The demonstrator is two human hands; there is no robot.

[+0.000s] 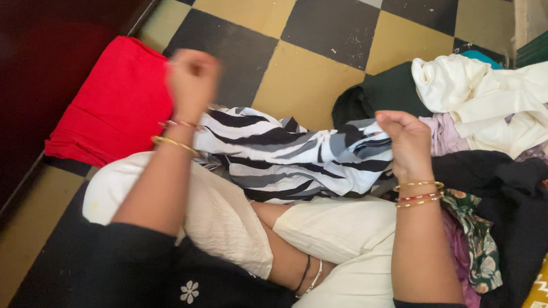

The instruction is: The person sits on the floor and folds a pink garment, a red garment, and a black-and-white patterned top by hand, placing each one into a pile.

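Striped cloth [287,152], black, grey and white, hangs stretched between two raised hands above the lap of a person sitting cross-legged on a checkered floor [310,38]; the left hand [191,77] is closed in a fist on one end, blurred so the fingers cannot be told apart; the right hand [407,139] is closed tight on the other end, knuckles up. It looks light and thin, a soft woven or knit fabric that sags and bunches in the middle, with no stiffness of its own; probably not slippery, and nothing about it is fragile. It is best held as now, pinched at the ends or corners, since a grip in the middle would only gather folds. Its long axis runs left to right across the view, from fist to fist, roughly level, with the left end a little higher; the slack belly droops towards the knees, touching the pale trousers [229,216]. Just beside the left hand, on the floor, lies a folded red cloth [113,100]; to the right sits a heap of clothes [508,194], with a white garment [490,97] on top and dark pieces below, near the right wrist.
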